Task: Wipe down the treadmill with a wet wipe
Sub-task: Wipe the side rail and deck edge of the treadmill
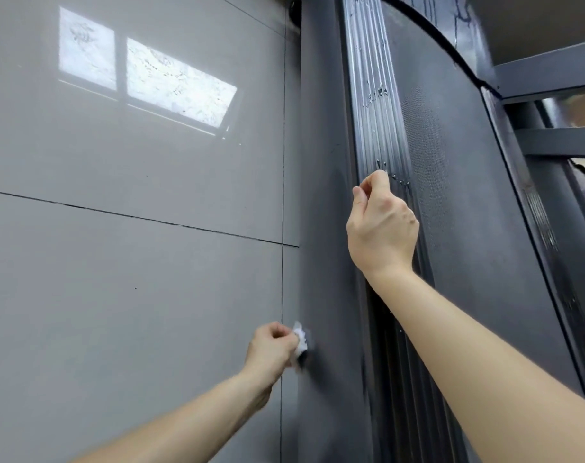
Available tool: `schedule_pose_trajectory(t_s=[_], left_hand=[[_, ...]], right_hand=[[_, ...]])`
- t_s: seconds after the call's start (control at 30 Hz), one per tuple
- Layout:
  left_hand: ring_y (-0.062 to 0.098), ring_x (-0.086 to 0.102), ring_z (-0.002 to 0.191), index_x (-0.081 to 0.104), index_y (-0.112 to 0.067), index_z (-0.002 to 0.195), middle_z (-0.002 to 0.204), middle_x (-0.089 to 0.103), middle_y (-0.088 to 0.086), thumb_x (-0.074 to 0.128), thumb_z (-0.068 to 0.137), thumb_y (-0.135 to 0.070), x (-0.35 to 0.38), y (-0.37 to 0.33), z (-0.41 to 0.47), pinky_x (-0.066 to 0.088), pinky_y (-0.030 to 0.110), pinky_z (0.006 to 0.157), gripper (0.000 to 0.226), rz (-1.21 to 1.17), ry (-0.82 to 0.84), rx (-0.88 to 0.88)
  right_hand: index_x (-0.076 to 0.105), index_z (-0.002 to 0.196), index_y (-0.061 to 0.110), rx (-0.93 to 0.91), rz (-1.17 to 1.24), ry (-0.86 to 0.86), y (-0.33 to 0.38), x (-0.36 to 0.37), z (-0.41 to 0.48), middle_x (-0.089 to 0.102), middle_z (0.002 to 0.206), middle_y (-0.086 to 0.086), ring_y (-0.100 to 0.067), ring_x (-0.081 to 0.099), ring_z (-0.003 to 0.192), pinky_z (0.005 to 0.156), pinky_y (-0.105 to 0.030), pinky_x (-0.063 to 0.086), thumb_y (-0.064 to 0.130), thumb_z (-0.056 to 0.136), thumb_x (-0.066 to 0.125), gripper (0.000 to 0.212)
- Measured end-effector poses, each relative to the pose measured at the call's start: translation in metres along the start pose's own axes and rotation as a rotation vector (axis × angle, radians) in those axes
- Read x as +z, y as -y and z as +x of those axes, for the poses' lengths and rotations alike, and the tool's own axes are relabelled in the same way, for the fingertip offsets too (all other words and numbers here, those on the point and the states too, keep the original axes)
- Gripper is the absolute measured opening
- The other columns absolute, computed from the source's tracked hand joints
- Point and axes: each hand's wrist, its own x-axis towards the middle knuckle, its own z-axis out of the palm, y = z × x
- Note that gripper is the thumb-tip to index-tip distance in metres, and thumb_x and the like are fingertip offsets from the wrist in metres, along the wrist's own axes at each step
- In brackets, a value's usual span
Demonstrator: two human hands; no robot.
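Glossy grey floor tiles (pixel 134 195) with thin dark seams mirror a bright window, and the dark grey treadmill (pixel 451 195) runs along their right edge, its ribbed side rail (pixel 374 111) streaked with wet marks beside the textured belt. Low at the deck's smooth outer side panel (pixel 324 228), the left hand (pixel 271 345) pinches a small crumpled white wet wipe (pixel 300 339) against the panel. Higher up, the right hand (pixel 381 225) rests on the ribbed rail with its fingers curled under, and whether it holds anything cannot be told.

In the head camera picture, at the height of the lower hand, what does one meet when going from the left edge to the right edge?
Grey floor tiles → left hand → white wet wipe → smooth dark side panel of the treadmill → ribbed rail → right forearm.
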Motion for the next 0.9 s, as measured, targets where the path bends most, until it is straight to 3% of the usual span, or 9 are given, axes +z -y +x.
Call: schedule_pose_trajectory(t_s=[0.07, 0.17, 0.3, 0.43, 0.5, 0.6, 0.7, 0.77, 0.9], left_hand=[[0.022, 0.062, 0.063, 0.058, -0.012, 0.074, 0.063, 0.066, 0.003, 0.07, 0.09, -0.018, 0.002, -0.009, -0.007, 0.06, 0.051, 0.08, 0.021, 0.005, 0.003, 0.048], [0.013, 0.068, 0.062, 0.06, -0.011, 0.082, 0.069, 0.068, 0.0, 0.072, 0.094, -0.021, 0.011, -0.074, 0.019, 0.058, 0.037, 0.074, 0.02, -0.082, -0.088, 0.229], [0.018, 0.067, 0.078, 0.061, -0.015, 0.084, 0.082, 0.066, 0.001, 0.071, 0.093, -0.022, 0.016, -0.141, 0.049, 0.056, 0.035, 0.077, 0.016, -0.051, -0.158, 0.392], [0.014, 0.062, 0.071, 0.059, -0.014, 0.083, 0.08, 0.065, 0.001, 0.068, 0.096, -0.018, 0.015, -0.079, 0.021, 0.052, 0.032, 0.076, 0.016, -0.085, -0.105, 0.292], [0.016, 0.058, 0.063, 0.057, -0.013, 0.081, 0.072, 0.062, 0.002, 0.065, 0.093, -0.007, 0.009, -0.03, -0.001, 0.054, 0.037, 0.074, 0.016, -0.122, -0.02, 0.109], [0.017, 0.046, 0.054, 0.056, -0.012, 0.072, 0.063, 0.051, 0.003, 0.054, 0.072, 0.009, 0.001, -0.014, -0.018, 0.053, 0.028, 0.06, 0.021, -0.142, 0.137, -0.125], [0.017, 0.059, 0.058, 0.059, -0.009, 0.084, 0.077, 0.061, 0.007, 0.052, 0.084, 0.012, 0.003, -0.059, -0.003, 0.054, 0.029, 0.06, 0.022, -0.072, 0.061, -0.029], [0.021, 0.068, 0.075, 0.06, -0.009, 0.092, 0.093, 0.068, 0.011, 0.052, 0.091, 0.01, 0.008, -0.099, 0.002, 0.059, 0.03, 0.067, 0.021, -0.06, 0.018, 0.089], [0.021, 0.073, 0.097, 0.057, -0.013, 0.085, 0.103, 0.071, 0.01, 0.057, 0.092, 0.002, 0.022, -0.127, -0.003, 0.062, 0.033, 0.075, 0.017, -0.008, -0.105, 0.213]], right_hand=[[0.051, 0.106, 0.011, 0.002, -0.011, 0.006, -0.001, 0.0, 0.001, 0.051, 0.07, 0.001, -0.028, 0.045, 0.062, 0.063, -0.036, 0.031, 0.027, 0.107, 0.044, 0.017], [0.051, 0.109, 0.01, -0.003, -0.022, 0.018, -0.001, 0.001, 0.001, 0.055, 0.075, -0.002, -0.029, 0.048, 0.065, 0.063, -0.037, 0.035, 0.028, 0.107, 0.043, 0.019], [0.049, 0.111, 0.01, -0.016, -0.039, 0.022, -0.002, 0.002, 0.001, 0.055, 0.077, -0.004, -0.029, 0.05, 0.067, 0.064, -0.038, 0.039, 0.028, 0.108, 0.041, 0.019], [0.047, 0.111, 0.011, -0.017, -0.056, 0.035, -0.002, 0.002, 0.002, 0.053, 0.076, -0.004, -0.029, 0.049, 0.066, 0.064, -0.037, 0.037, 0.027, 0.109, 0.039, 0.019], [0.047, 0.112, 0.012, -0.013, -0.067, 0.046, -0.001, 0.002, 0.003, 0.051, 0.075, -0.002, -0.027, 0.048, 0.065, 0.063, -0.035, 0.035, 0.027, 0.109, 0.039, 0.017], [0.046, 0.112, 0.014, -0.012, -0.083, 0.058, 0.003, 0.003, 0.003, 0.05, 0.072, 0.0, -0.026, 0.048, 0.063, 0.06, -0.034, 0.033, 0.023, 0.109, 0.038, 0.013], [0.046, 0.112, 0.015, -0.019, -0.11, 0.072, 0.003, 0.006, 0.001, 0.059, 0.073, -0.002, -0.026, 0.053, 0.06, 0.052, -0.032, 0.03, 0.014, 0.107, 0.04, 0.007], [0.046, 0.111, 0.015, -0.013, -0.093, 0.058, 0.001, 0.007, 0.001, 0.065, 0.074, -0.005, -0.028, 0.057, 0.058, 0.048, -0.031, 0.027, 0.008, 0.102, 0.044, 0.011], [0.046, 0.108, 0.015, -0.014, -0.04, 0.045, 0.001, 0.004, 0.001, 0.067, 0.074, -0.005, -0.027, 0.056, 0.056, 0.05, -0.031, 0.029, 0.009, 0.103, 0.044, 0.008]])
